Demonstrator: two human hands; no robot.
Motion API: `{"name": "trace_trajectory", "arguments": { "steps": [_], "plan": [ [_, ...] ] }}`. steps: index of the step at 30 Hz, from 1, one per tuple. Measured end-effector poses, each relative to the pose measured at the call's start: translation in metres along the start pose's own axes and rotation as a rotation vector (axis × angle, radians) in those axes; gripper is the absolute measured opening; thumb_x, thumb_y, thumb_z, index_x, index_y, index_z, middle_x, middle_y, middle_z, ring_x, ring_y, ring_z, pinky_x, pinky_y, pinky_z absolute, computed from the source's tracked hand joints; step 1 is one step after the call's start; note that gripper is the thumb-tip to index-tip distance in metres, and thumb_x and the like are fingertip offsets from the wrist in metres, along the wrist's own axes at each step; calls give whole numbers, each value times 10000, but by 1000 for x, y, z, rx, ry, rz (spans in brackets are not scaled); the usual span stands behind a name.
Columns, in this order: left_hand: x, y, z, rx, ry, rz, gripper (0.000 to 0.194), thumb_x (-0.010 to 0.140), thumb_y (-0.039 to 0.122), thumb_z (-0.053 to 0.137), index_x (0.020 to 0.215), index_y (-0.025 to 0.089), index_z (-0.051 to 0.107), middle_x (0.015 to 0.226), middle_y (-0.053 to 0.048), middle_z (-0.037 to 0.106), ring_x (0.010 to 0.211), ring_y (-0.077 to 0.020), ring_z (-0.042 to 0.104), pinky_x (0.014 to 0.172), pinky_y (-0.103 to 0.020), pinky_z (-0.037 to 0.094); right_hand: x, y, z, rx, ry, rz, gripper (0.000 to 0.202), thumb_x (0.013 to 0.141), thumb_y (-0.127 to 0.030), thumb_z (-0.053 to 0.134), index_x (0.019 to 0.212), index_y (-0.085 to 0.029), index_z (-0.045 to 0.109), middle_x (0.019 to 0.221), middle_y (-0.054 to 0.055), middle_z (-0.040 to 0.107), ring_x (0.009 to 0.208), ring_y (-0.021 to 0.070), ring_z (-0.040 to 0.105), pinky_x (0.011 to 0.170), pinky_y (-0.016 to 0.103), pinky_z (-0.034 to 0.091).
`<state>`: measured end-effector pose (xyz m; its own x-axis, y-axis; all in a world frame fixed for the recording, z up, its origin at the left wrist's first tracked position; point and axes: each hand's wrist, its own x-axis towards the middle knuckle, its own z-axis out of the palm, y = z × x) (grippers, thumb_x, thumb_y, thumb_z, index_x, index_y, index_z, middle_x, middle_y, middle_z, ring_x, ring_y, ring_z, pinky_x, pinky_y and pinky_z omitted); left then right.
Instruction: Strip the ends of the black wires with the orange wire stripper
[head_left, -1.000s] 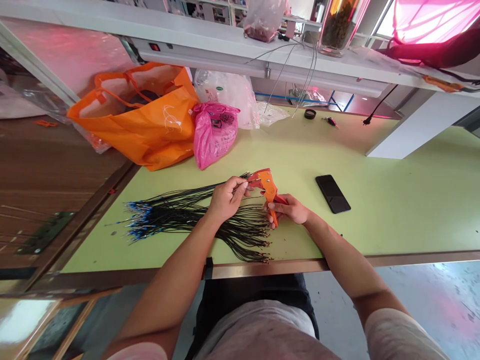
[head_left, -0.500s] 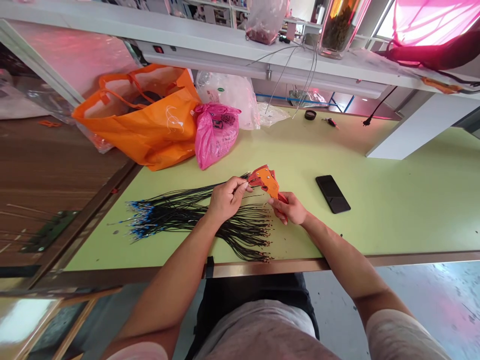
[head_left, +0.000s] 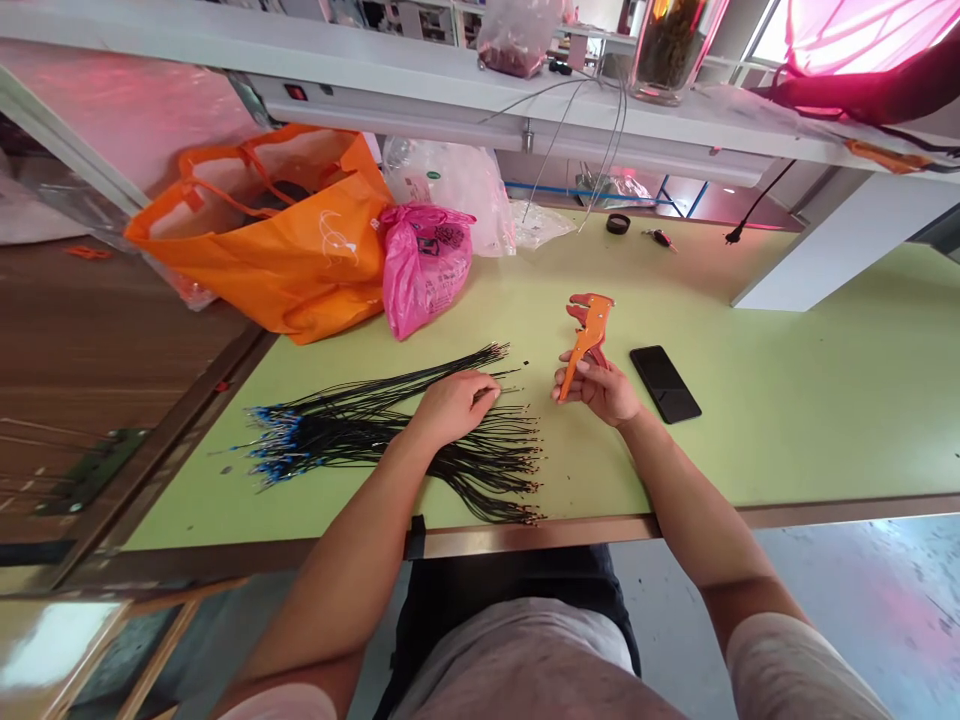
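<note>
Many thin black wires (head_left: 480, 455) lie spread on the green table top, with blue ends bunched at the left and bare copper-coloured tips at the right. Over their middle is my left hand (head_left: 456, 405), its thumb and fingers pinched together on a thin black wire (head_left: 513, 389) whose end sticks out to the right. My right hand (head_left: 611, 393) grips the handles of an orange and red wire stripper (head_left: 591, 325). The tool is raised off the table, its jaws pointing up and left, apart from the wires. A small dark scrap (head_left: 526, 363) lies between the hands.
A black phone (head_left: 665, 384) lies right of my right hand. An orange bag (head_left: 285, 250), a pink plastic bag (head_left: 426, 270) and a white plastic bag (head_left: 450, 185) stand at the back left. Thin metal wires hang from the white shelf (head_left: 420, 95); a white post (head_left: 814, 255) stands right.
The wire stripper has come away from my left fingers, moving right and up, and has turned in my right hand. My left hand has lowered slightly onto the wires.
</note>
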<state>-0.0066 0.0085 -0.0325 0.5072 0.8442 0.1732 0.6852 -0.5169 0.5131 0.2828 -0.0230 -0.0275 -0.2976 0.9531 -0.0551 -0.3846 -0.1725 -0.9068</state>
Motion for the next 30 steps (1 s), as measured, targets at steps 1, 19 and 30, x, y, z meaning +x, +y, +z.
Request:
{"name": "trace_trajectory", "arguments": {
  "steps": [1, 19, 30],
  "plan": [
    [0, 1, 0, 8, -54, 21, 310, 1002, 392, 504, 993, 235, 772, 1079, -52, 791, 983, -228, 718, 882, -329, 525, 1, -1, -2, 1, 20, -5, 366, 874, -440, 778, 1134, -215, 654, 919, 38, 759, 798, 223, 781, 751, 374, 628],
    [7, -10, 2, 183, 143, -51, 281, 1019, 309, 509, 1115, 215, 755, 1139, -88, 755, 1116, -265, 693, 929, -357, 542, 2, 11, 7, -45, 29, 28, 438, 819, -454, 846, 1122, -193, 667, 899, 56, 764, 774, 249, 789, 719, 379, 625],
    [11, -7, 2, 282, 21, -196, 285, 1004, 335, 574, 1222, 264, 743, 1262, -55, 739, 994, -229, 744, 885, -323, 552, 3, 15, 8, -92, 36, 31, 450, 810, -451, 859, 1118, -190, 659, 889, 62, 756, 756, 239, 778, 679, 365, 622]
  ]
}}
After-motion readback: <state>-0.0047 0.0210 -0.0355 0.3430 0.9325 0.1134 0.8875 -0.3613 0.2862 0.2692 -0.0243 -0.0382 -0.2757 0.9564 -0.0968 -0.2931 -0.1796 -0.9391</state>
